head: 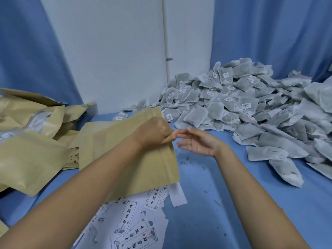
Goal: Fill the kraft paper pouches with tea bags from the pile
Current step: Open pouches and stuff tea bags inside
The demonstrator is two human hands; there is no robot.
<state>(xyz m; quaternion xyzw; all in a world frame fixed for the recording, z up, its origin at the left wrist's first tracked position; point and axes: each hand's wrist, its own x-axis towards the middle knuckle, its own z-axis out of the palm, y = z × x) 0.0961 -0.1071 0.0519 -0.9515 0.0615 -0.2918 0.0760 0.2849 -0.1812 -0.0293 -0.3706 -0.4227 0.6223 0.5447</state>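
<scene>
A flat kraft paper pouch (115,141) lies tilted across the middle of the blue table. My left hand (154,132) grips its right edge near the mouth, fingers curled round the paper. Just to the right, my right hand (197,142) hovers palm up with relaxed fingers, holding nothing, its fingertips close to my left thumb. A big pile of grey-white tea bags (251,108) fills the right and back right of the table, a little beyond my right hand.
More kraft pouches (30,159), some bulging, are heaped at the left. Printed paper labels (133,223) lie scattered at the front under the pouch's lower corner. Tea crumbs dot the blue cloth (206,194). Blue curtains and a white wall stand behind.
</scene>
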